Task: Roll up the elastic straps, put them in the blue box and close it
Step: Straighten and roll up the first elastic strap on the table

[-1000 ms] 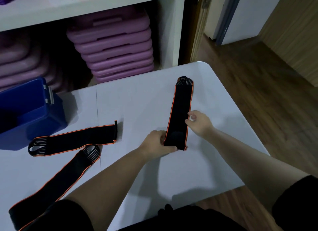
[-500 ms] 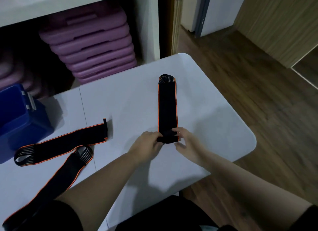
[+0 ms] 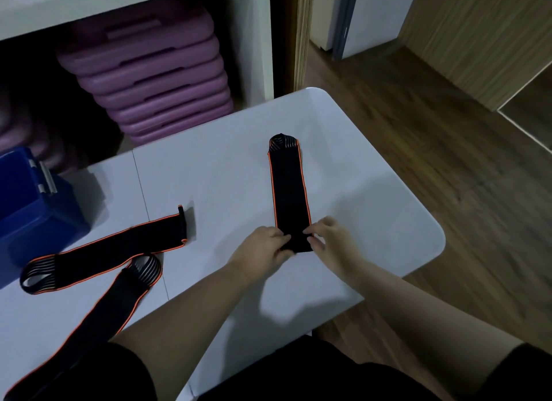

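Note:
A black elastic strap with orange edging [image 3: 288, 188] lies straight on the white table [image 3: 227, 173], its looped end pointing away from me. My left hand [image 3: 260, 252] and my right hand [image 3: 332, 241] pinch its near end from either side, where the strap is folded over into a small roll. Two more black-and-orange straps lie to the left: one [image 3: 119, 246] flat and slanted, the other [image 3: 98, 317] running toward the near-left edge. The blue box [image 3: 33, 218] stands open at the far left, partly cut off.
Behind the table a white shelf unit holds a stack of purple step boards [image 3: 155, 75]. The table's rounded right edge [image 3: 430, 221] drops to a wooden floor. A doorway lies at the back right.
My hands have slid to the strap's near end and started folding it over. The strap has turned from slanted to nearly straight ahead. The view shifted right, pushing the box toward the left edge.

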